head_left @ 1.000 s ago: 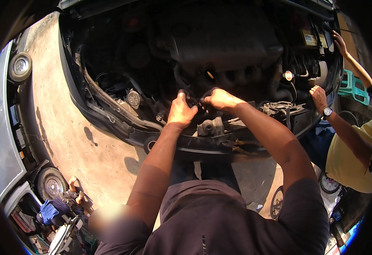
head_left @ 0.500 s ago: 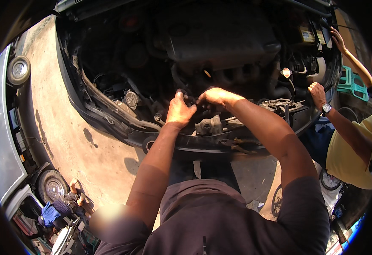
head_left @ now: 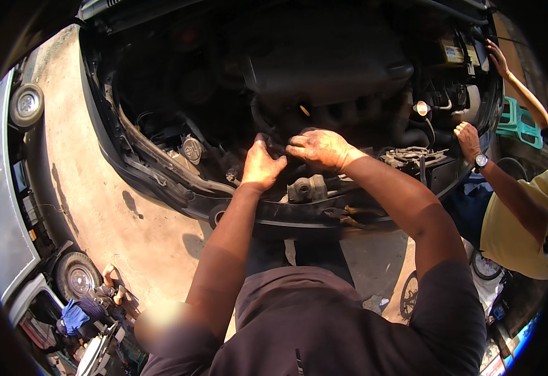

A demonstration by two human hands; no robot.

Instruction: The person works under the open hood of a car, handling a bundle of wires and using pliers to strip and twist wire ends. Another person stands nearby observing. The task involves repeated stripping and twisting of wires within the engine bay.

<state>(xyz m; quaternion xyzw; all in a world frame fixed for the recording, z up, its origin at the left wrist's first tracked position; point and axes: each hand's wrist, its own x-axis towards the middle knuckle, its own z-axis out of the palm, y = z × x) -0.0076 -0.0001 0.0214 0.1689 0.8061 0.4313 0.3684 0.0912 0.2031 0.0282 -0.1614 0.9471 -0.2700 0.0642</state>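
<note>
I am bent over an open engine bay, below a black engine cover (head_left: pixel 327 72) and a yellow dipstick loop (head_left: pixel 305 110). Both my left hand (head_left: pixel 263 164) and my right hand (head_left: pixel 319 149) reach to a dark spot near the front middle, fingers curled close together. Whatever they grip there is too dark and covered to make out. A grimy metal housing (head_left: pixel 306 188) sits just below my right hand. Yellowish tools, apparently pliers, (head_left: pixel 353 215) lie on the front panel. A round cap (head_left: pixel 192 148) is to the left of my hands.
A co-worker in yellow (head_left: pixel 513 222) leans at the right, hands on the car's edge, beside a green plastic stool (head_left: pixel 518 122). At left are a grey vehicle (head_left: pixel 1 188), its wheels, and another person (head_left: pixel 108 291) low near the rear wheel. Bicycle wheels show at lower right.
My right hand has rolled over, showing more of its back, and its fingers have shifted slightly left. My left hand has edged a little left and down.
</note>
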